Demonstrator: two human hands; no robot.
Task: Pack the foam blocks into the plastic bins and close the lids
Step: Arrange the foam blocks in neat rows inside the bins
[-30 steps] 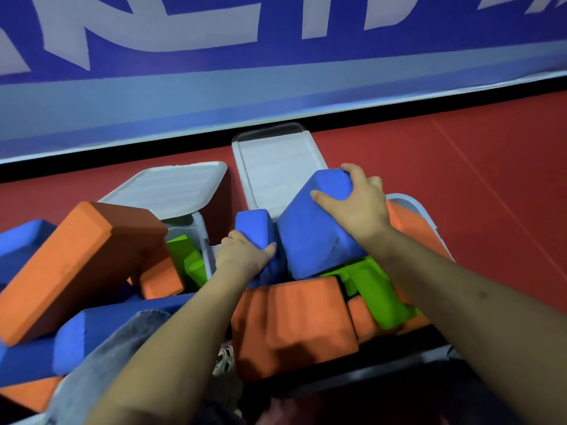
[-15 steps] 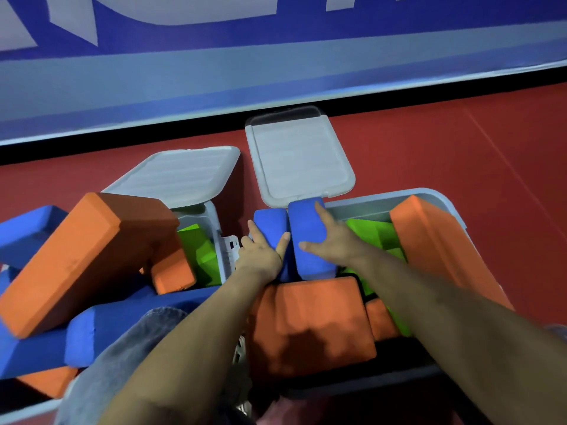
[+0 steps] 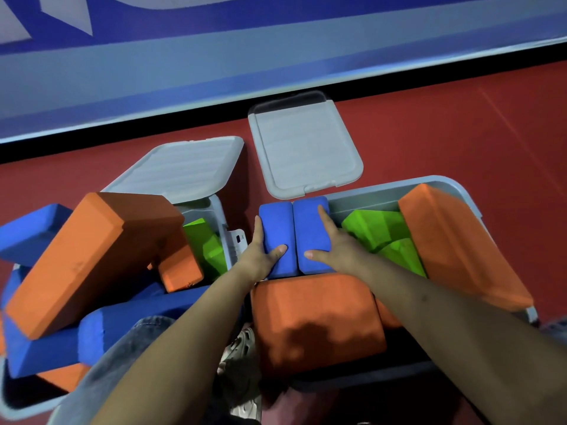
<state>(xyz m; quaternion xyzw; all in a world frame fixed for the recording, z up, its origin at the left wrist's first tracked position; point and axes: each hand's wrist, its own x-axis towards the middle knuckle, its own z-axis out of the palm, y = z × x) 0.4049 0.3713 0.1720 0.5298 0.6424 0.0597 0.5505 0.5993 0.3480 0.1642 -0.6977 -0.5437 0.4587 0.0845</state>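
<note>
Pressing down on two blue blocks, both hands work at the left end of the right bin (image 3: 454,182). The left hand (image 3: 260,256) lies along the outer edge of the left blue block (image 3: 276,231), fingers fairly straight, thumb hooked over its near end. The right hand (image 3: 334,246) lies flat on the right blue block (image 3: 310,234), fingers stretched up its far side, thumb spread across the near face. Neither hand is wrapped round anything; they lie side by side, apart, one block each.

The two blue blocks stand side by side, touching, against the bin's back wall. Green blocks (image 3: 383,231) fill the middle, a big orange block (image 3: 454,240) leans up over the right rim, and another orange block (image 3: 316,320) sits in front of the hands. The right bin's lid (image 3: 303,145) lies open on the red floor just behind. The left bin (image 3: 219,210) is heaped with orange, blue and green blocks, its lid (image 3: 181,167) tipped back.

By the look of it, this foam is light and squashy, with a matte skin that should not slip. Flat palms on the broad faces look the best hold, since pinching a corner would only dent it. That tilted orange block will likely need pushing down before any lid shuts.
</note>
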